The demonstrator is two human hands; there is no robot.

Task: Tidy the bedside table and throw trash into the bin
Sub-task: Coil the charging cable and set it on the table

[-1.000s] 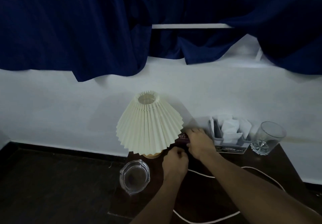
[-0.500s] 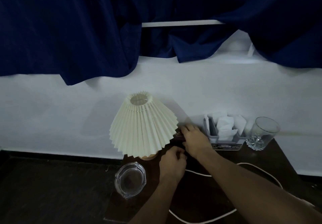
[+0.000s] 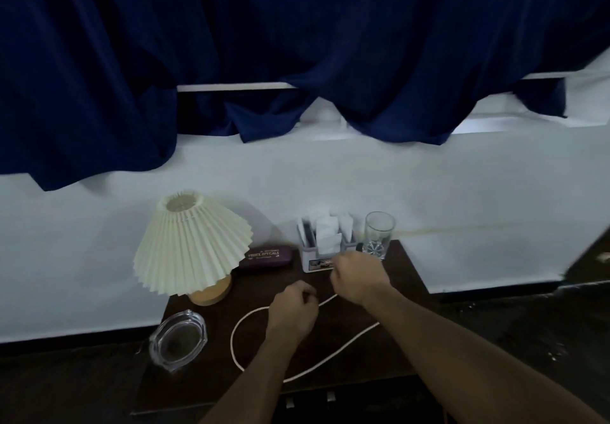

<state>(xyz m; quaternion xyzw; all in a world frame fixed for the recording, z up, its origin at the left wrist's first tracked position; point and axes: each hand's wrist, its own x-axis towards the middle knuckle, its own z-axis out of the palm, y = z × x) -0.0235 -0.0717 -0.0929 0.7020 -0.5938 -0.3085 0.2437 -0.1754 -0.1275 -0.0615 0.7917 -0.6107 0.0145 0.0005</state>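
Observation:
On the dark wooden bedside table (image 3: 333, 354) a white cable (image 3: 233, 336) lies in a loop. My left hand (image 3: 292, 313) rests on the cable with its fingers curled around it. Just right of it my right hand (image 3: 358, 278) is curled into a fist, in front of the organiser; the cable runs up to its lower edge, and a grip there is not visible. A maroon glasses case (image 3: 267, 256) lies at the back beside the lamp, clear of both hands.
A pleated cream lamp (image 3: 188, 245) on a wooden base stands at the back left. A glass ashtray (image 3: 178, 341) overhangs the left edge. A grey organiser (image 3: 315, 263) with white papers and a drinking glass (image 3: 378, 235) stand at the back right. Blue curtains (image 3: 297, 43) hang above the white wall.
Both hands have left the glasses case and drawn back toward me, to the cable at mid-table. The case now lies uncovered by the lamp. My head has turned right.

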